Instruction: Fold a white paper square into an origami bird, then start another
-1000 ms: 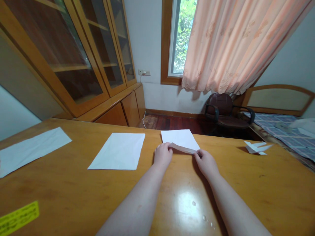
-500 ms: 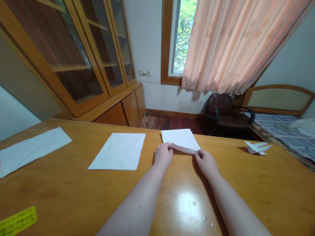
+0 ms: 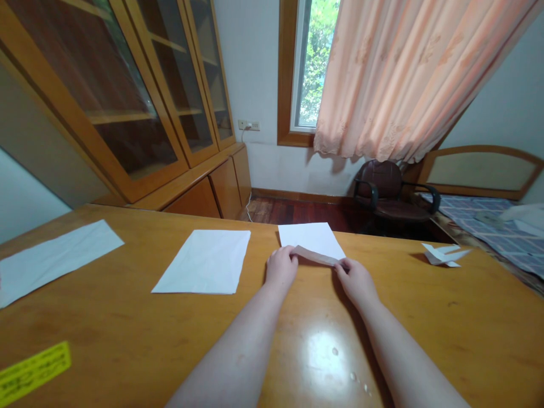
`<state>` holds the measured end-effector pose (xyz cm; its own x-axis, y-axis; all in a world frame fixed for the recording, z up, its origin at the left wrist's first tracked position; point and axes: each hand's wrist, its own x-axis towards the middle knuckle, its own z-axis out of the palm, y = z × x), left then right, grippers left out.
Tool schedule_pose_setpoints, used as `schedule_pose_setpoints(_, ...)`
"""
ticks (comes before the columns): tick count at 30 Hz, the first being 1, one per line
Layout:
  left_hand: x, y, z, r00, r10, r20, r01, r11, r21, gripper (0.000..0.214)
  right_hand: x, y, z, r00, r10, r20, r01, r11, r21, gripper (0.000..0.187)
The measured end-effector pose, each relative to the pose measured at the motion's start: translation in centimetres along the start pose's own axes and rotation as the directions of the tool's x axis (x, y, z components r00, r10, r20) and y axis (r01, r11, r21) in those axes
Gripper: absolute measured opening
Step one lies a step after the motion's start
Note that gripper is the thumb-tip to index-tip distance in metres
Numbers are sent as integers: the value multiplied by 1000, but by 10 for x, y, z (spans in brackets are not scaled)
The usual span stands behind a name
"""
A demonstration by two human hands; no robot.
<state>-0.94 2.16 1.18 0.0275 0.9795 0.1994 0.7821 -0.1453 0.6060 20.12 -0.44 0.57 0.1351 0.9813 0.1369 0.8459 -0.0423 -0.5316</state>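
A sheet of white paper (image 3: 312,237) lies on the desk near its far edge, with its near edge bent up into a narrow strip. My left hand (image 3: 282,265) pinches the left end of that strip. At the right end, my right hand (image 3: 357,281) grips the same paper between thumb and fingers. The strip's shaded underside faces me, slightly bowed between the two hands. Parts of the fingertips are hidden behind the fold.
Left of my hands lies a white paper stack (image 3: 204,262). Farther left is a long white sheet (image 3: 63,258), a sliver of skin at its edge. A folded paper piece (image 3: 444,255) sits right. A yellow label (image 3: 36,371) is front left on the wooden desk (image 3: 127,340).
Both hands keep their hold on the paper, almost still. The yellow label at the lower left has shifted slightly to the right and upward in view.
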Motion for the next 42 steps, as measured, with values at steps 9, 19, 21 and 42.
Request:
schedule_pose_setpoints(9, 1, 4, -3, 1000, 8, -22, -7, 999, 34, 16, 1, 0, 0, 1000, 22, -18, -23, 999, -37, 30)
schedule_pose_setpoints(19, 1, 8, -9, 997, -34, -63, 34, 999, -11, 19, -2, -6, -6, 997, 38, -66, -34, 998, 56, 30)
schedule_pose_setpoints(21, 1, 9, -10, 997, -48, -68, 46, 998, -35, 20, -3, -6, -7, 996, 35, -81, -29, 997, 68, 31)
schedule_pose_setpoints(42, 1, 12, -14, 994, -110, -17, 110, 994, 1, 26, -2, -1, -11, 976, 97, -193, -65, 984, 166, 34)
